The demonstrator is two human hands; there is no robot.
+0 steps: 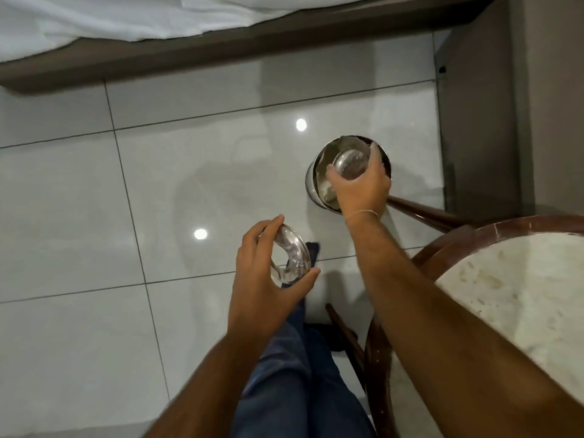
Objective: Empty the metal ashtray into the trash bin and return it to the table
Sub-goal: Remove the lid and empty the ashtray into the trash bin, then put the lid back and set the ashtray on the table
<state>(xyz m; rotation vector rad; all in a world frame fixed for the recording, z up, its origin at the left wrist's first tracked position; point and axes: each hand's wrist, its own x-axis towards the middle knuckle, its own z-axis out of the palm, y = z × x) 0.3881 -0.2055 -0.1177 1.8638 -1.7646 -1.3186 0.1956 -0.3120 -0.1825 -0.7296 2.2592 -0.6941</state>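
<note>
My right hand point(361, 188) grips the shiny metal ashtray bowl point(350, 164), turned bottom-up directly over the open mouth of a round steel trash bin point(311, 178) on the floor. The bin holds pale crumpled waste. My left hand point(262, 279) holds the ashtray's ring-shaped metal lid point(292, 259) by its rim, tilted, above the floor to the left of the bin. A round marble-topped table point(505, 295) with a dark wooden rim sits at the lower right, under my right forearm.
Glossy grey floor tiles point(158, 200) spread to the left. A bed with white linen point(126, 17) on a brown base runs along the top. A grey cabinet point(474, 105) stands right of the bin. Dark wooden table legs point(420, 213) jut out near the bin. My blue-trousered leg point(294, 374) is below.
</note>
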